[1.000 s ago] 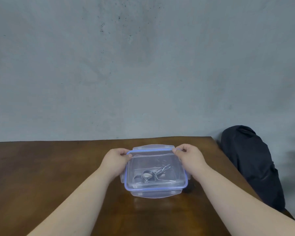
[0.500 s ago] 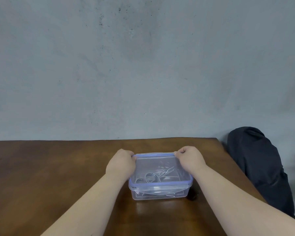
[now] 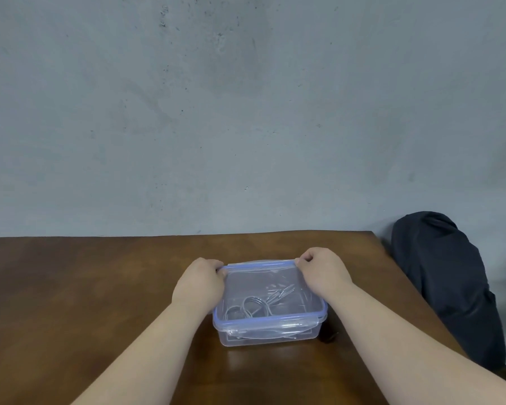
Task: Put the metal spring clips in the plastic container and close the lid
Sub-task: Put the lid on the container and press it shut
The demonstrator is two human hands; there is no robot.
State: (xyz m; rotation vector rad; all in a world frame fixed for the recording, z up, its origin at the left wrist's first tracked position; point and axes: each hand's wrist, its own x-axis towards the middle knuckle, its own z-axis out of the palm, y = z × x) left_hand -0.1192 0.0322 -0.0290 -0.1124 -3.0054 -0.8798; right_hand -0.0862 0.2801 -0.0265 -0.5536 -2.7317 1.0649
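Observation:
A clear plastic container [image 3: 268,336] stands on the wooden table [image 3: 85,287], with its blue-rimmed lid [image 3: 263,283] lying flat on top. Through the lid I see the metal spring clips [image 3: 259,304] inside. My left hand [image 3: 200,280] grips the lid's far left corner, fingers curled over the rim. My right hand [image 3: 323,271] grips the far right corner the same way. The lid's far edge is partly hidden by my fingers.
A dark bag or garment [image 3: 447,287] sits off the table's right side against the grey wall. A small dark object [image 3: 327,337] lies on the table just right of the container. The table's right edge runs diagonally close to my right forearm.
The lid has come down from a raised, tilted position onto the container. Both hands stayed on its far corners and pressed it flat; the near flap no longer sticks out.

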